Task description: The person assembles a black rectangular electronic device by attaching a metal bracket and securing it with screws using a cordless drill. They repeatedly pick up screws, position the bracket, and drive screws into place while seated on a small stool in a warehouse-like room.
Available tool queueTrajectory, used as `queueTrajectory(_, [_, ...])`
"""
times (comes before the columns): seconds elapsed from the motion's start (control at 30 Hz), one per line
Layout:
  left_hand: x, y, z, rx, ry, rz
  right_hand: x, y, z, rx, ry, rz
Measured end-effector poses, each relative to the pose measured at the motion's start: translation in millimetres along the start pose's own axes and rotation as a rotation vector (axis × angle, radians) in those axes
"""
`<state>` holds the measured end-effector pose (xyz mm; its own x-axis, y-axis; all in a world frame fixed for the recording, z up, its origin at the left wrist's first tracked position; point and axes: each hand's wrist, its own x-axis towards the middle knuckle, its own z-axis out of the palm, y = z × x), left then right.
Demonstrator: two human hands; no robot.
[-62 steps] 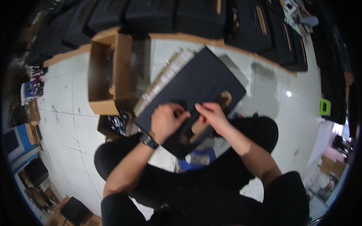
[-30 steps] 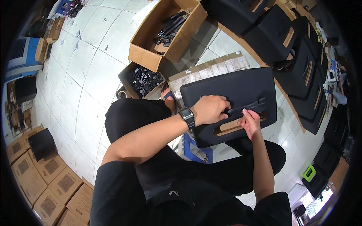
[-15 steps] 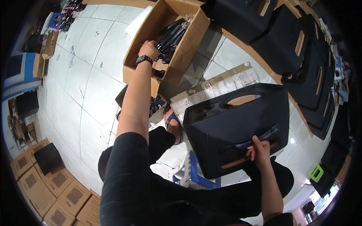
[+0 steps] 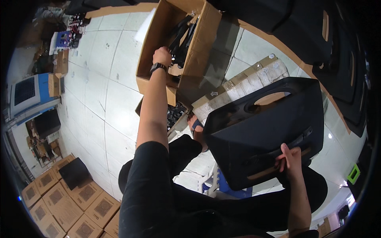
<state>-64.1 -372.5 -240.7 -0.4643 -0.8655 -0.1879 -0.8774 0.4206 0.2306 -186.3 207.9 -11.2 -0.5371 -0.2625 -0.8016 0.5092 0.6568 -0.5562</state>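
Inside a tall cardboard box [image 4: 146, 59], my left hand [image 4: 162, 56] is closed around the lower end of a black strip-shaped handle [image 4: 180, 29]; its fingertips are partly hidden. More black handles [image 4: 186, 49] lie beside it in the box. A large black hollow housing [image 4: 262, 131], like a speaker cabinet, leans over my legs. It has an oval opening, and a black strap handle [image 4: 295, 141] is fixed across its face. My right hand [image 4: 291, 160] lies against the housing at that strap's lower edge, fingers loosely bent, thumb raised apart, nothing visible in it.
Beyond the housing stands a row of white wrapped blocks [image 4: 246, 81]. A small box of black parts [image 4: 174, 115] is near my foot. Black housings [image 4: 305, 35] line the right side. Brown cartons [image 4: 59, 202] are stacked at lower left. A blue-and-white stool [image 4: 230, 188] is under the housing.
The view has shifted, moving the scene rightward. In the box, one black handle has separated from the bunch toward my left hand. My right hand stays at the strap.
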Motion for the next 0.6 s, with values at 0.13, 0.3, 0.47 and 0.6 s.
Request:
queueTrajectory(0.13, [-15, -43, -48, -0.500, -0.250, -0.138, 1, -10, 7, -0.012, -0.033, -0.030])
queueTrajectory(0.3, [-123, 7, -173, -0.820, -0.347, -0.019, 1, -9, 7, 0.021, -0.074, -0.053])
queueTrajectory(0.47, [-259, 64, -265, -1.026, -0.404, 0.147, -4, -21, 0, -0.101, -0.194, -0.073])
queueTrajectory(0.6, [-356, 121, -280, -1.087, -0.442, 0.188, -16, -35, -8, -0.282, -0.289, -0.393])
